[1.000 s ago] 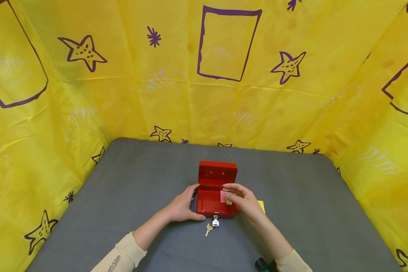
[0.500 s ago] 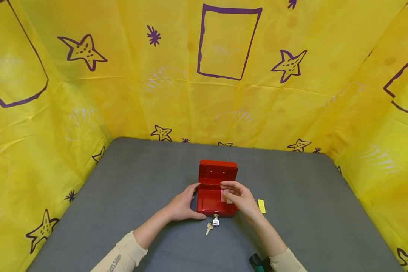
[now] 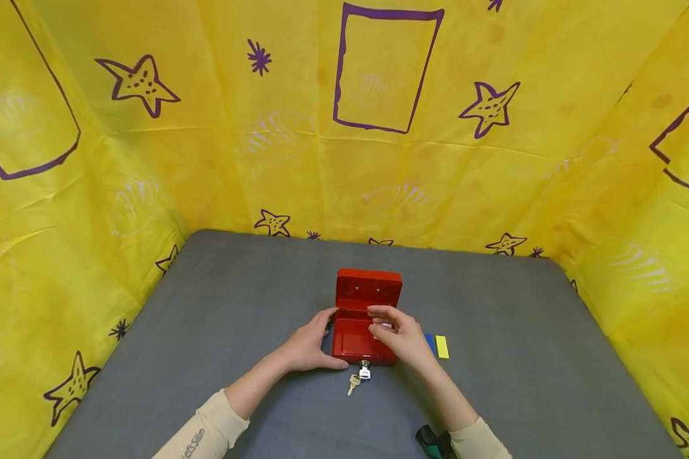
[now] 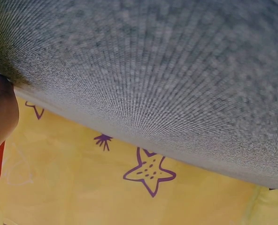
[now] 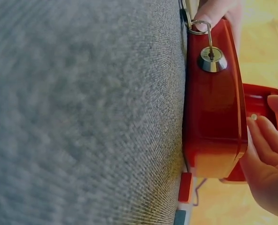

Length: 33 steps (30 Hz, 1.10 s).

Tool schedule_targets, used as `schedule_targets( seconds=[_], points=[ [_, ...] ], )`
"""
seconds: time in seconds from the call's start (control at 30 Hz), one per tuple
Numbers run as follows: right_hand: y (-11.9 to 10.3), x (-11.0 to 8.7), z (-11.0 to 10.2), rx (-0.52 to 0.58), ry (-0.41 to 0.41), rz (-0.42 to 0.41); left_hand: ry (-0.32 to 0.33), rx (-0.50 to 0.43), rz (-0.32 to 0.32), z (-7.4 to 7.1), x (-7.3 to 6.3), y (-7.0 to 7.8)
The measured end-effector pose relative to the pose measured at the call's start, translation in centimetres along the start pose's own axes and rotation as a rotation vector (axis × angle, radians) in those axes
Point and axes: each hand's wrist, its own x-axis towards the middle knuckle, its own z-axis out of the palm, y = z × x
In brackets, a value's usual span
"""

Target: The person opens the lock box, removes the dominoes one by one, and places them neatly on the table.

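"Standing on the grey bench (image 3: 252, 306), the red box (image 3: 353, 339) is showing its inside, with the lid (image 3: 367, 287) leaning upright at the back. What is the left hand (image 3: 307, 347) doing?"

"It is gripping the box's left end. The thumb is pressing at the front corner while the fingers are reaching along the side towards the back corner, spreading wide yet curving round it."

"And the right hand (image 3: 406, 338)?"

"That one is hovering over the right part of the box, its fingers bending loosely and parting slightly. A pale pinkish piece (image 3: 385, 326) is peeping out just beside them, but I cannot tell whether they are pinching it."

"Where are the keys lying?"

"One key (image 3: 364, 373) is sitting in the lock (image 5: 212, 60) on the front wall, with a metal ring (image 5: 199, 27) hanging from it. A second key (image 3: 353, 384) is resting on the bench just in front."

"Anything to the right?"

"A blue piece (image 3: 430, 343) and a yellow piece (image 3: 442, 347) are lying side by side there, and the right wrist view is showing a small red piece (image 5: 185, 187) close to the box. Nearer the person, a black-and-green object (image 3: 429, 441) is lying by the right sleeve (image 3: 478, 440)."

"And yellow cloth (image 3: 207, 159) with purple stars is hanging behind."
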Motion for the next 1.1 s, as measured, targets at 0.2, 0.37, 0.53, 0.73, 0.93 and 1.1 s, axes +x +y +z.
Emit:
schedule_targets(
  seconds=[0.2, 0.37, 0.53, 0.73, 0.93, 1.1],
  points=[
    [0.1, 0.1, 0.1, -0.134, -0.002, -0.038, 0.003, -0.005, -0.002, -0.1, 0.0, -0.1],
    [-0.1, 0.1, 0.3, -0.238, -0.02, -0.069, 0.007, -0.002, 0.002, -0.1, 0.1, -0.1],
    [-0.2, 0.0, 0.5, -0.34, -0.027, -0.094, 0.006, -0.001, 0.011, -0.2, 0.1, -0.1],
    [-0.3, -0.1, 0.8, -0.489, -0.062, -0.147, 0.008, 0.018, 0.012, -0.2, 0.2, -0.1],
    [-0.3, -0.2, 1.1, -0.548, -0.089, -0.155, 0.012, 0.025, 0.019, -0.2, 0.1, -0.1],
    [-0.5, -0.3, 1.4, -0.585, -0.098, -0.158, 0.015, 0.033, 0.02, 0.0, 0.1, -0.2]
  ],
)
